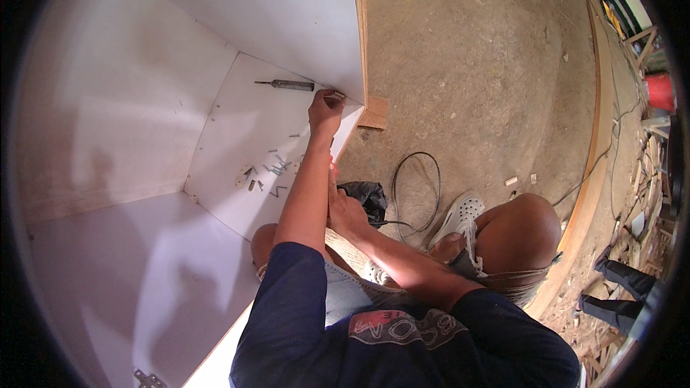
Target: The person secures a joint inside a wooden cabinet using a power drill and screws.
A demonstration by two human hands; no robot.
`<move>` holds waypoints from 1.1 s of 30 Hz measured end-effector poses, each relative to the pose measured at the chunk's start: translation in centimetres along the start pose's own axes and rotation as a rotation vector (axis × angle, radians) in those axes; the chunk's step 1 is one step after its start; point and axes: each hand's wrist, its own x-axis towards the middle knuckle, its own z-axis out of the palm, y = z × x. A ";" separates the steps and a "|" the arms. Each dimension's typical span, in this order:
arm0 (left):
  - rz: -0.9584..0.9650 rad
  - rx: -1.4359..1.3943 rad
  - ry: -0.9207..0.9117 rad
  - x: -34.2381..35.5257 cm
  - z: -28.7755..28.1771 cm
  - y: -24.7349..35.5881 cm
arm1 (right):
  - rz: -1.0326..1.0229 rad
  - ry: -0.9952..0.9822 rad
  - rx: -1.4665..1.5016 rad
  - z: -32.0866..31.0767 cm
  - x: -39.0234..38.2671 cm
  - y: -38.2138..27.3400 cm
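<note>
Inside a white panelled cabinet point(244, 79), my left hand point(325, 111) reaches up to the corner by the open edge. Its fingers pinch a small pale piece point(338, 95) against the panel. Lower down, my right hand point(348, 213) is closed around a tool with a red part point(333, 166), mostly hidden behind my left forearm; its kind cannot be made out. A grey-handled screwdriver point(289, 85) lies on the panel just left of my left hand. Several loose screws point(277, 167) and small metal pieces point(251, 185) are scattered beside my left forearm.
A black crumpled thing point(368, 197) and a looped black cable point(438, 179) lie right of my right hand. A wooden block point(374, 113) touches the cabinet edge. A metal hinge point(149, 379) sits lower left. Far right are a long board point(591, 194), a red bucket point(659, 92) and another person's legs point(618, 309).
</note>
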 end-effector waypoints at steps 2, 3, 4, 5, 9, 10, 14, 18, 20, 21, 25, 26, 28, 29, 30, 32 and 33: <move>-0.011 0.022 -0.009 -1.1 -1.4 -0.3 | -0.025 -0.023 0.009 0.0 -0.2 -0.5; 0.007 0.045 -0.020 -1.7 -1.7 -0.3 | -0.021 -0.010 0.007 0.2 -0.2 -0.2; 0.024 0.073 -0.028 -2.4 -2.3 -0.5 | -0.020 0.000 0.008 0.3 0.0 -0.2; 0.025 0.076 -0.028 -3.4 -3.2 -1.0 | -0.022 0.001 0.011 0.3 0.0 -0.2; 0.016 0.343 -0.143 -10.3 -7.2 0.5 | 0.014 0.001 0.011 0.1 0.2 -0.3; -0.003 0.415 -0.175 -11.7 -7.9 1.2 | 0.006 0.009 0.022 0.6 0.3 -0.1; -0.029 0.554 -0.081 -13.2 -6.7 -1.4 | -0.034 0.057 0.057 2.6 0.6 0.4; -0.075 0.462 -0.068 -12.7 -6.7 -2.6 | -0.016 0.035 0.101 1.7 0.5 -0.3; -0.069 0.422 -0.061 -12.3 -6.9 -3.7 | 0.005 0.018 0.115 1.0 0.6 -0.9; -0.061 0.375 -0.063 -12.1 -6.7 -4.0 | -0.011 0.039 0.059 0.5 0.8 -0.6; -0.027 0.406 -0.072 -11.2 -4.8 -1.2 | 0.029 0.021 -0.045 -0.2 1.5 1.3; -0.029 0.415 -0.075 -11.5 -4.8 -1.2 | 0.040 0.022 -0.048 0.0 1.2 1.6; -0.010 0.425 -0.059 -11.0 -5.1 -1.6 | 0.001 0.041 -0.095 -0.2 1.4 1.2; -0.017 0.424 -0.029 -11.3 -5.4 -2.2 | -0.002 0.049 -0.093 -0.2 1.3 1.0; -0.023 0.416 -0.005 -11.4 -5.4 -2.2 | -0.007 0.005 -0.094 -0.4 1.2 1.1; -0.054 0.379 -0.011 -10.9 -6.0 -2.3 | -0.009 -0.031 -0.097 -0.8 1.6 1.3; -0.100 0.346 -0.022 -11.2 -6.2 -2.0 | -0.059 -0.015 -0.126 -0.8 1.6 1.5</move>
